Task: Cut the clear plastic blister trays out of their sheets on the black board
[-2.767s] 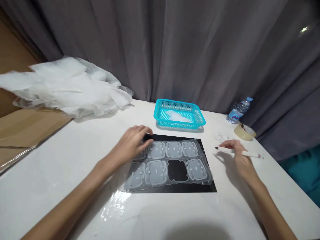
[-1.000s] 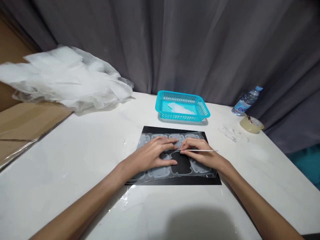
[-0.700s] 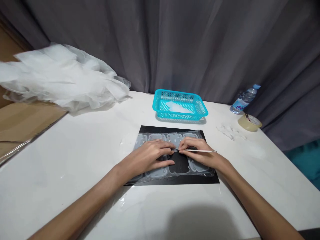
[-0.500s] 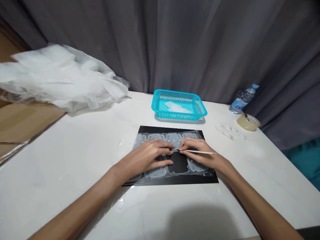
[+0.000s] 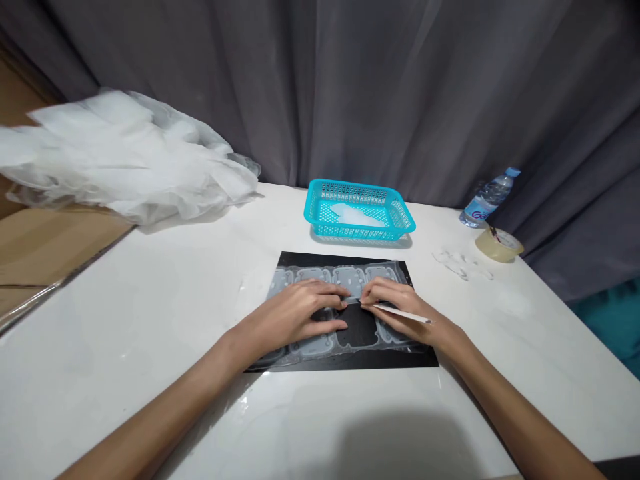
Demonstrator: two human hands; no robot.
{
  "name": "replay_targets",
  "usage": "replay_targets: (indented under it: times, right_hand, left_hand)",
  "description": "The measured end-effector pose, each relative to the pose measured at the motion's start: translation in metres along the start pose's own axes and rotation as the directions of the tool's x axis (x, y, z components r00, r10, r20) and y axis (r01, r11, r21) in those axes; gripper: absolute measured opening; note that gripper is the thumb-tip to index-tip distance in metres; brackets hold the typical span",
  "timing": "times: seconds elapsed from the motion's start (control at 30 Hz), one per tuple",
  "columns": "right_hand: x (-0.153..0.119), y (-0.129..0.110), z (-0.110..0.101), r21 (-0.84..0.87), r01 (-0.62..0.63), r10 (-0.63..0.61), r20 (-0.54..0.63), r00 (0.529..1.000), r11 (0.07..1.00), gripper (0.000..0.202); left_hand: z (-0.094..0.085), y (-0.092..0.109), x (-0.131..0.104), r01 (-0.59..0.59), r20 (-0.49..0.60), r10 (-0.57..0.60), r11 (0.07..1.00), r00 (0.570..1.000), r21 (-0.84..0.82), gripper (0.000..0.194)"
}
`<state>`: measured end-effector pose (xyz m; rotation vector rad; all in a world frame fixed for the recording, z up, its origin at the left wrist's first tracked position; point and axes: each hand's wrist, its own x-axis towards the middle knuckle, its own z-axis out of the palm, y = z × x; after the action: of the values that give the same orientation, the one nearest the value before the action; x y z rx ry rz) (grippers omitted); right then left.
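A clear plastic sheet with several frosted, rounded-rectangle shapes [image 5: 314,344] lies on a black mat [image 5: 345,361]. One of its places is an opening through which the mat shows dark. Flat on the sheet, left of this opening, rests my left hand [image 5: 305,308] with its fingers apart. My right hand [image 5: 400,305] pinches a slim white stick-like tool [image 5: 404,313] at the opening's upper right edge. The tool's tip is too small to make out, and its back end points right over the hand.
Behind the mat stands a turquoise basket [image 5: 313,215] with white pieces [image 5: 353,215] inside. At right are a water bottle [image 5: 487,200], a tape roll [image 5: 499,247] and clear scraps [image 5: 463,263]. A white plastic heap [image 5: 135,153] and cardboard [image 5: 55,247] lie at left.
The back end of the white tool has tipped downward, toward my right wrist. My right hand has shifted very slightly; the left hand keeps its place on the sheet.
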<state>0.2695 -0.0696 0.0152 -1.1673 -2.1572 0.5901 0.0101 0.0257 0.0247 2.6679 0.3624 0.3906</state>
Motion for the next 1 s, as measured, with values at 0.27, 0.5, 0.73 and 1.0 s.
replay_targets:
  times: [0.27,0.5,0.73,1.0]
  right_hand:
    - [0.007,-0.004,0.013,-0.069,0.091,-0.094,-0.053,0.994,0.994,0.016]
    - [0.0,0.0,0.007,-0.151,0.109,-0.111,-0.001,0.994,0.982,0.013]
    - [-0.001,0.009,0.019,-0.328,0.189,-0.165,0.099,0.981,0.926,0.03]
    - [0.009,0.005,0.015,-0.401,0.194,-0.176,0.08,0.981,0.895,0.04]
  left_hand:
    - [-0.001,0.0,0.0,0.01,0.006,-0.01,1.0,1.0,0.006,0.031]
    - [-0.002,0.002,-0.001,0.029,0.005,-0.029,0.999,1.0,0.035,0.033]
    - [-0.005,0.012,-0.003,0.025,0.005,-0.026,0.996,1.0,0.09,0.029]
    - [0.004,0.02,-0.006,-0.009,0.004,0.008,0.966,1.0,0.259,0.034]
